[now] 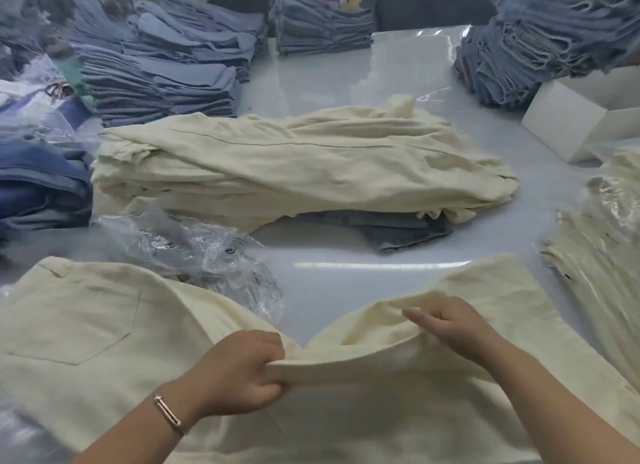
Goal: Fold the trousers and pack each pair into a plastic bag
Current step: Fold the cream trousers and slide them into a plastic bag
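While both hands, left hand (242, 370) and right hand (450, 325), are pinching cream trousers (86, 325), folding is underway; bagging likely comes next.

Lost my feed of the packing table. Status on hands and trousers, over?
Left hand and right hand each have a grip on a fold of the cream trousers. Trousers half folded, not bagged. Loose plastic bags just beyond, nothing blocking.

left hand (242, 370): fingers curled, gripping, wrist low | right hand (450, 325): fingers bent, pinching, forearm angled inward
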Tool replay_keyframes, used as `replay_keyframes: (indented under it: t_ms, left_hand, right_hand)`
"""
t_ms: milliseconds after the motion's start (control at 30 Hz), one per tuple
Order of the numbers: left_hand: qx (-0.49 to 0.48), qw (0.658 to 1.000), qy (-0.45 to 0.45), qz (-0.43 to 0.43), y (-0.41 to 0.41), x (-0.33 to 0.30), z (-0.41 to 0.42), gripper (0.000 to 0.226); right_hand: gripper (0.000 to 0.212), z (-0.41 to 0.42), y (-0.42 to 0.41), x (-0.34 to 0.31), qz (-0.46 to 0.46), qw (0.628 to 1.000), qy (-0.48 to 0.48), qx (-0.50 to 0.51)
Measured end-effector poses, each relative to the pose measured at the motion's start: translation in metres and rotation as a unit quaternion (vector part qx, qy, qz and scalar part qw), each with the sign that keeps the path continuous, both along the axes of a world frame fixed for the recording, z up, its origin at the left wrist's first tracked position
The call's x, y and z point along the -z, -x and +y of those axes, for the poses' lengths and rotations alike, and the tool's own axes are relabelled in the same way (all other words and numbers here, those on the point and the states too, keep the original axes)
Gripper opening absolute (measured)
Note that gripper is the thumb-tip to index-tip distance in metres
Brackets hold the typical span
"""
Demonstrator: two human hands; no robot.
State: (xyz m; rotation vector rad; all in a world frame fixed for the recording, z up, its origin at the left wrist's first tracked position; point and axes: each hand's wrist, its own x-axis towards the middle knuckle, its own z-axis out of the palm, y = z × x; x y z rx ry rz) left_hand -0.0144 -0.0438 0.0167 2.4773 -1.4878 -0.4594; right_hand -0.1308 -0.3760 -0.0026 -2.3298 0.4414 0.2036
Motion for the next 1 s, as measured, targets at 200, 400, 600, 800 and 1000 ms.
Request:
replay_keyframes:
  t_ms: [200, 400, 600, 800, 1000]
  left_hand:
    - [0.015, 0.998, 0.016, 0.051, -0.017, 0.004, -0.011, 0.026]
    - [0.011, 0.984, -0.153, 0.091, -0.04, 0.009, -0.039, 0.065]
    - [0.041, 0.969, -0.242, 0.014, -0.044, 0.012, -0.048, 0.064]
    - [-0.051, 0.99, -0.127, 0.026, -0.066, -0.008, -0.034, 0.047]
    - [-0.127, 0.986, 0.079, 0.073, -0.085, -0.01, -0.032, 0.034]
  right_hand:
    - [0.074, 0.022, -0.045, 0.002, 0.085, 0.941, 0.248, -0.216]
    - [0.009, 0.025, -0.054, -0.011, 0.111, 0.956, 0.152, -0.226]
    - [0.016, 0.012, -0.042, -0.011, 0.107, 0.964, 0.149, -0.192]
    - [0.013, 0.002, -0.054, -0.028, 0.036, 0.991, -0.032, -0.122]
    - [0.023, -0.013, -0.084, -0.019, -0.081, 0.995, 0.046, 0.027]
